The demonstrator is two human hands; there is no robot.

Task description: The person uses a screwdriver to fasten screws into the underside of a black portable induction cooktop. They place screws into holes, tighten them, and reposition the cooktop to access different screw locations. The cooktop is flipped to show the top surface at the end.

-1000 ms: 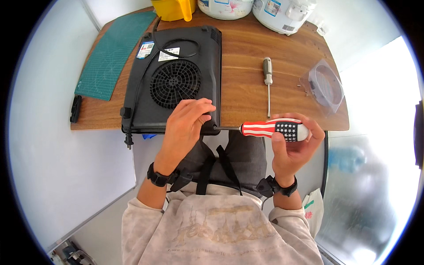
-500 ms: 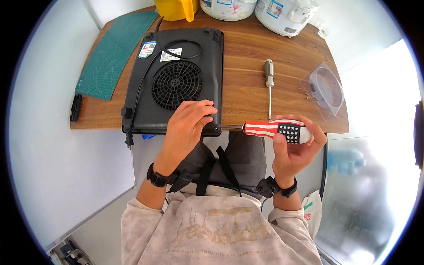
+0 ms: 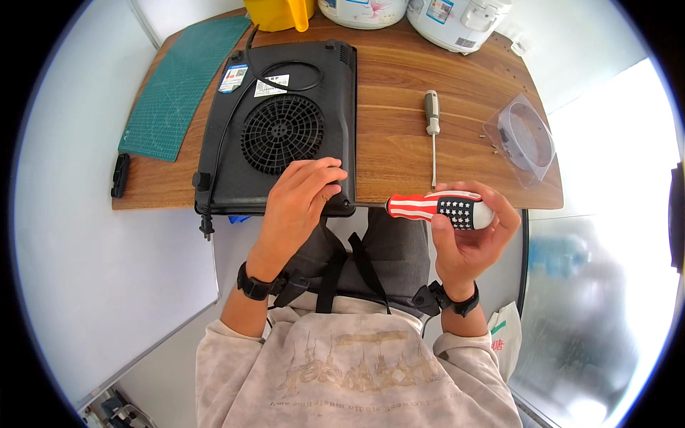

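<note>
A black induction cooker (image 3: 235, 167) lies upside down on the wooden table, its round fan grille (image 3: 282, 134) facing up and its cord looped over it. My left hand (image 3: 300, 196) rests on the near right corner, fingers stretched over the casing and thumb lower; the fingertips' underside is hidden. My right hand (image 3: 474, 239) is wrapped round a screwdriver (image 3: 421, 207) with a red, white and black star-patterned handle. Its shaft lies nearly level, pointing left, and the tip meets that same corner, close to my left thumb.
A grey-handled screwdriver (image 3: 432, 118) lies right of the cooker. Past it sits a clear plastic tray (image 3: 510, 167) with small screws (image 3: 494, 149) beside it. A green cutting mat (image 3: 175, 93) lies left. A yellow container (image 3: 275, 16) and two white rice cookers (image 3: 457, 21) stand at the back.
My right hand and the screwdriver have shifted slightly left, and the handle's visible pattern looks a little turned. My left hand stays on the corner. The whole view has shifted slightly.
</note>
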